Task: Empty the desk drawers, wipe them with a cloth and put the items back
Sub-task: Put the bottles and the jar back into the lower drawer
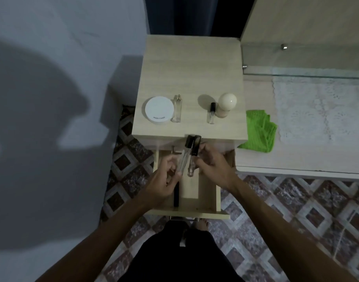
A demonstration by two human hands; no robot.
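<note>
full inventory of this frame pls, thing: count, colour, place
round tin: 1, white, cabinet top, left
spray bottle: 1, clear, uncapped, right of the tin
small vial: 1, clear, black cap, cabinet top
ball-cap bottle: 1, cream cap, pinkish body, right of the vial
cloth: 1, green, folded, desk beside the cabinet
doily: 1, white, desk
drawer: 1, pale wood, pulled open
dark stick: 1, black, in the drawer
held bottles: 2, clear, black caps, above the drawer
left hand: grip on one bottle
right hand: grip on the other

bare forearms point(105, 237), black trousers point(174, 259), bare foot point(202, 223)
</note>
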